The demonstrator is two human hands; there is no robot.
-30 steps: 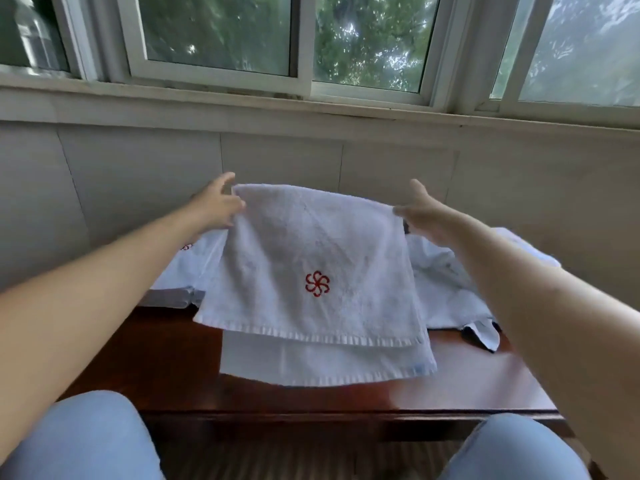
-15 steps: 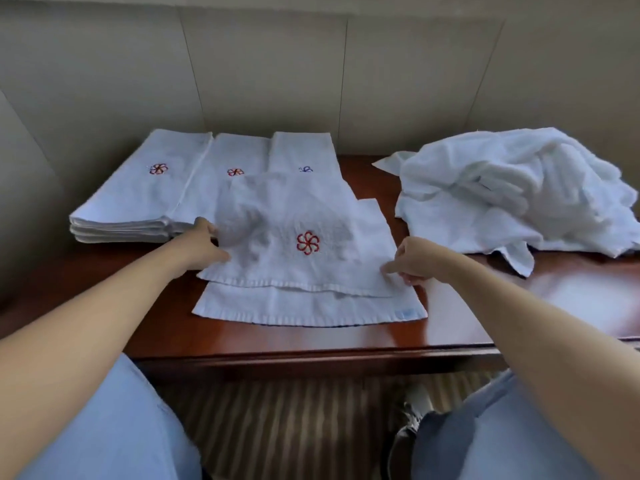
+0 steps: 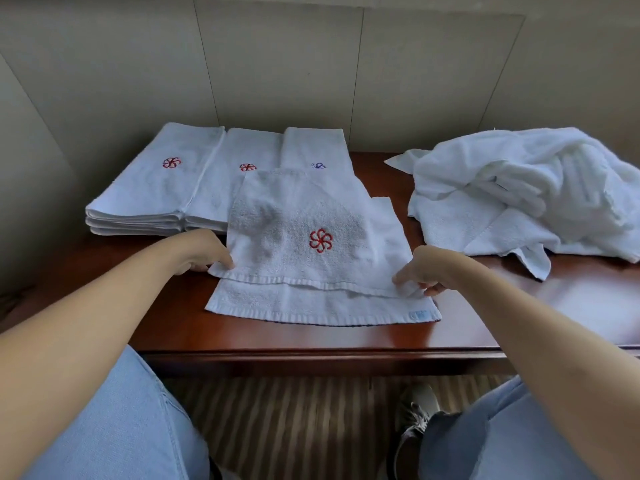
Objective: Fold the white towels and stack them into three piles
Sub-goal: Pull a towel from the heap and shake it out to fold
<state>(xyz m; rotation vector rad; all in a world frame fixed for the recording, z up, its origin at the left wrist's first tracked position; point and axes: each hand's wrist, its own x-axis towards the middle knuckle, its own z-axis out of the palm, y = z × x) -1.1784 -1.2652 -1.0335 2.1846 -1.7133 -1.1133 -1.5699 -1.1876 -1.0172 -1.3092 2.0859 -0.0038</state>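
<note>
So the white terry towel with the red pinwheel embroidery (image 3: 304,237) is lying half-folded on the dark red wooden table (image 3: 311,337), its far end lapping over the three piles of folded white towels (image 3: 156,188). The left hand (image 3: 204,249) is pinching its top layer's left corner, the right hand (image 3: 424,268) is pinching the right corner. A crumpled heap of white towels (image 3: 519,188) is sitting off to the right.

Bare forearms (image 3: 114,303); light-blue jeans (image 3: 114,427); grey sneaker (image 3: 414,415).
</note>
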